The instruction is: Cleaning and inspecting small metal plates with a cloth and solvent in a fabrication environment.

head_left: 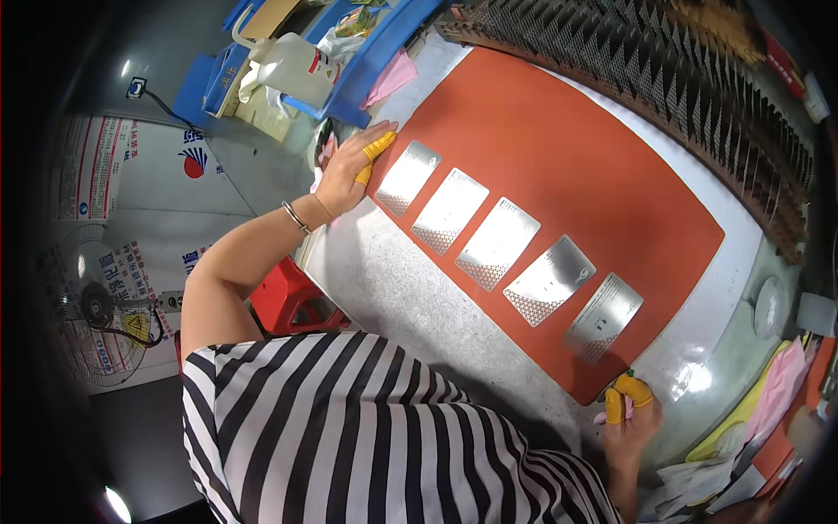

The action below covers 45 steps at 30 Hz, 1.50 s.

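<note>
A row of several silver metal cards (497,243), each with a patterned perforated-looking end, lies on an orange-red mat (559,148). My left hand (349,170), with yellow finger covers and a bracelet at the wrist, rests on the mat's left edge beside the leftmost card (408,178). Its fingers are stretched out and hold nothing. At the mat's near right corner, my right hand (633,417) is closed, its yellow-covered fingers bent together. Small bits of pink and green show at those fingers; what they grip is too small to name. Nearest to it lies the rightmost card (605,318).
A long rack of dark, toothed metal pieces (646,96) runs along the far right. Back left, a blue tray (393,44) stands near a white squeeze bottle (297,70). Cloths (768,393) lie at right. A red stool (292,297) stands left, below the table.
</note>
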Available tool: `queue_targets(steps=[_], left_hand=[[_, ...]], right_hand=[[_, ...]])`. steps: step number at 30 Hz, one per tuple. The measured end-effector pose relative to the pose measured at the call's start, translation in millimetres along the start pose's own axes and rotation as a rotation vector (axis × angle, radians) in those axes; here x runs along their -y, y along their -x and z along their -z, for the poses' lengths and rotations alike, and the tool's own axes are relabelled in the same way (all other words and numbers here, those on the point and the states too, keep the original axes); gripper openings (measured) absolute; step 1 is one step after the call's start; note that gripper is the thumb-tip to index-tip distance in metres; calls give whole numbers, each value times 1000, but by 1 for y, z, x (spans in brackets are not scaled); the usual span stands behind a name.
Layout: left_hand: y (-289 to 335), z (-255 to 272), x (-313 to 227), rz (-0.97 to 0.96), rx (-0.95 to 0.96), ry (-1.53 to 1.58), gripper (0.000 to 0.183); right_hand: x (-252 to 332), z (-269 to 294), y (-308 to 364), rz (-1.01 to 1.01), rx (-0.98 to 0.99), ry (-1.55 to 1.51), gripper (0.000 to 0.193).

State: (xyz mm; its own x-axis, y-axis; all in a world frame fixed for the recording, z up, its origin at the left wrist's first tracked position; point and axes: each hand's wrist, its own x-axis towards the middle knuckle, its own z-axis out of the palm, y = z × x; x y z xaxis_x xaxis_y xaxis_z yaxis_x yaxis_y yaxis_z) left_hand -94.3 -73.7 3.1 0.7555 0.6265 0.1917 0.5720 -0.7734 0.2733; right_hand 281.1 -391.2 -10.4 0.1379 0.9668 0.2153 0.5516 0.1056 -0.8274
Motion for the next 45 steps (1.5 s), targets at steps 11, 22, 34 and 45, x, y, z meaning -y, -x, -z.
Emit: queue_targets(steps=[11, 22, 34, 45], left_hand=[[0, 1, -1, -27, -25, -7, 41], [6, 0, 0, 20, -29, 6, 43], [17, -17, 13, 99, -121, 47, 37], [12, -12, 10, 12, -97, 17, 41]], right_hand=[[8, -4, 1, -137, 3, -47, 16], [8, -11, 2, -130, -20, -65, 18], [61, 107, -26, -377, -468, -95, 12], [-50, 305, -98, -475, -526, 1161, 17]])
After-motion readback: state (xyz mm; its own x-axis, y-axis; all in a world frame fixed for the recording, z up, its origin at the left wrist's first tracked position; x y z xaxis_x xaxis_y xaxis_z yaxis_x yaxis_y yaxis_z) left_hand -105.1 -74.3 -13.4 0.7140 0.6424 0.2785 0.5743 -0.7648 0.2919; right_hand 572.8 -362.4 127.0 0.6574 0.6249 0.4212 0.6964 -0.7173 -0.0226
